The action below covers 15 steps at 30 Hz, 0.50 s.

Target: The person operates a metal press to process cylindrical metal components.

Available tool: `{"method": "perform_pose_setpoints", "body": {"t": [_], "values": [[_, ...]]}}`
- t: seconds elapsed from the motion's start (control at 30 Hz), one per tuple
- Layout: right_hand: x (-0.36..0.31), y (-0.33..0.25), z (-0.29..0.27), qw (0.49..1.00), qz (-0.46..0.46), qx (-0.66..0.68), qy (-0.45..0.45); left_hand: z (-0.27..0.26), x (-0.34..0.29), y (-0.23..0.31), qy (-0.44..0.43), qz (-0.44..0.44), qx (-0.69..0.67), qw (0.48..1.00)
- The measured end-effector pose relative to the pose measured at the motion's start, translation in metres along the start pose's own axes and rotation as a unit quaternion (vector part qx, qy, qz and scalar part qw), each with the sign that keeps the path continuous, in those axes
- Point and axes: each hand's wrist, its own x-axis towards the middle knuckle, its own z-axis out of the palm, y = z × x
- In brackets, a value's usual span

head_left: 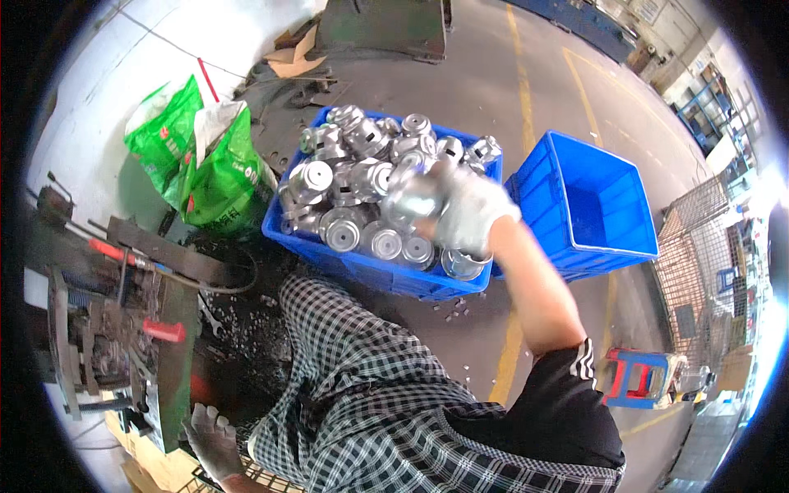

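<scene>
My right hand, in a white glove and somewhat blurred, is closed on a shiny round metal housing. It is over the right part of a blue crate heaped with similar silver metal housings, several with dark slots or a central hole. My left hand, also gloved, is low at the left beside the green-edged metal machine. Its fingers are apart and nothing shows in them.
A second blue crate tilts beside the full one, at right. Green bags stand at the left wall. The bench machine has red-handled levers. Small metal scraps litter the floor. A red-and-blue stool stands farther right.
</scene>
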Motion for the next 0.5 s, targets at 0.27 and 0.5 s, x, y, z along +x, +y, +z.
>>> {"method": "perform_pose_setpoints", "body": {"t": [0.27, 0.5], "values": [[0.143, 0.197, 0.018, 0.992, 0.029, 0.12, -0.019, 0.029, 0.006, -0.014, -0.145, -0.04, 0.036, 0.988], [0.15, 0.237, 0.057, 0.964, 0.006, 0.261, -0.055, 0.061, -0.003, -0.009, -0.07, -0.063, 0.06, 0.994]]}}
